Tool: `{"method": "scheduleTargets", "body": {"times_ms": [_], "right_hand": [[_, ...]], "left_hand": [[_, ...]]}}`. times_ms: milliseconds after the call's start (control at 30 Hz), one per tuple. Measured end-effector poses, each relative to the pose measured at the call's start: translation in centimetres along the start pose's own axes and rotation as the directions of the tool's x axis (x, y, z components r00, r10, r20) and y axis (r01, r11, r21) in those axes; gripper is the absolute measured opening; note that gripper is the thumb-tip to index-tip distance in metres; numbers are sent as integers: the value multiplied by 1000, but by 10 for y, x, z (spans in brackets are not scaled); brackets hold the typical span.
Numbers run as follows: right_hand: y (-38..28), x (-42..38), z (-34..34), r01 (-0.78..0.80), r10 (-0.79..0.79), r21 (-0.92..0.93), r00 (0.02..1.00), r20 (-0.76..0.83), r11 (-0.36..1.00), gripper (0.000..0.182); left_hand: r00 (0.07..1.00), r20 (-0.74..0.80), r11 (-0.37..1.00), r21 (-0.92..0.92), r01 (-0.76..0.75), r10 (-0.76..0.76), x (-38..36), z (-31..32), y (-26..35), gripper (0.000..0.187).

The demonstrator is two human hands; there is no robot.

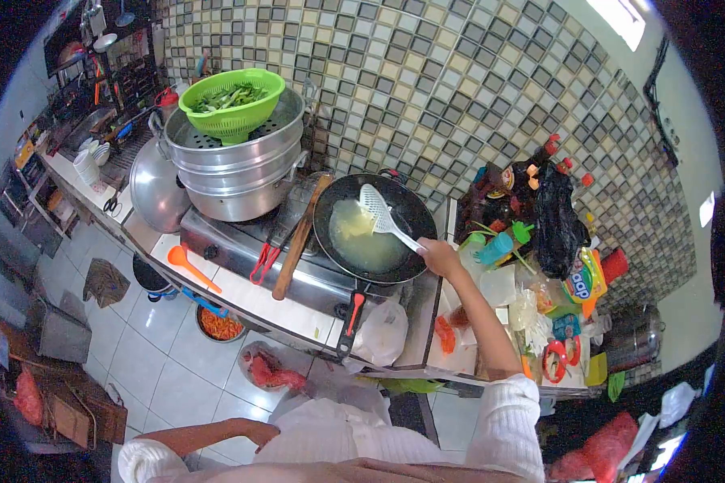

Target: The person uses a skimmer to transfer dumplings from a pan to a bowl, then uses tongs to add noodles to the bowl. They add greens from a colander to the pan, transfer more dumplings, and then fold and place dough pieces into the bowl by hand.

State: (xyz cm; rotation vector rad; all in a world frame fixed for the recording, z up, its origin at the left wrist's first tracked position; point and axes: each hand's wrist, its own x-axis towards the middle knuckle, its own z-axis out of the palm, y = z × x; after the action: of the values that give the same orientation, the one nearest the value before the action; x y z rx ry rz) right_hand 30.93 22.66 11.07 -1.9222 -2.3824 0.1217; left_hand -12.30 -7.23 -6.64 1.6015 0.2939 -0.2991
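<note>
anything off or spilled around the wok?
No spill visible. The wok holds pale liquid, and the right hand holds a white slotted spatula in it. One oddity: a green colander of greens is perched on the stacked steamer. The left hand is at the hip.

bright, even daylight | strong fisheye warp | black vignette corners | slightly soft

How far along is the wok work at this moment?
Done: pale liquid sits in the black wok on the stove. In hand: the right hand grips a white slotted spatula, its head over the liquid. The left hand rests low by the body, holding nothing visible. Left: the greens in the green colander atop the steamer remain unadded.
</note>
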Motion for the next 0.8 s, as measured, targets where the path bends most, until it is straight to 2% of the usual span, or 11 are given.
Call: {"method": "scheduleTargets", "body": {"times_ms": [67, 200, 300, 367, 467, 533, 600, 667, 700, 767, 800], "right_hand": [[-9, -12, -12, -57, 63, -84, 996, 66, 995, 15], [-23, -36, -46, -71, 80, -233, 996, 33, 970, 15], [-21, -43, -53, -114, 106, -237, 993, -45, 965, 16], [-16, -42, -43, -55, 0, -251, 977, -214, 966, 14], [-6, -30, -6, -38, -53, -231, 925, -377, 972, 15], [-12, -25, 11, -77, -26, -270, 933, -359, 960, 18], [-17, -25, 24, -67, 33, -206, 986, -164, 976, 27], [-24, -18, 44, -251, 251, -26, 968, -12, 968, 29], [-39, -38, 27, -154, 150, -37, 984, -101, 987, 29], [-49, -48, 32, -166, 165, -89, 986, -14, 982, 28], [-57, -59, 23, -193, 192, -35, 981, -41, 981, 28]], "left_hand": [[1000, 0, 999, -41, 16, -16, 6, 2, 0, 32], [999, 2, 991, -127, 45, -45, 5, 3, -1, 36], [998, 21, 982, -176, 69, -66, 3, 0, 3, 39], [995, 49, 976, -198, 89, -81, 10, -4, 6, 42], [988, 113, 967, -217, 130, -108, -1, -2, -5, 45], [978, 163, 966, -203, 161, -129, 4, -1, -27, 46], [989, 140, 999, 24, 38, -41, 15, 4, -79, 41], [978, 198, 959, 259, -112, 61, 21, -9, -131, 36], [961, 272, 950, 284, -128, 48, 22, -34, -98, 36], [970, 126, 873, 472, 127, -209, 34, -75, -4, 33], [951, 22, 799, 549, 246, -308, 40, -89, 40, 32]]}}
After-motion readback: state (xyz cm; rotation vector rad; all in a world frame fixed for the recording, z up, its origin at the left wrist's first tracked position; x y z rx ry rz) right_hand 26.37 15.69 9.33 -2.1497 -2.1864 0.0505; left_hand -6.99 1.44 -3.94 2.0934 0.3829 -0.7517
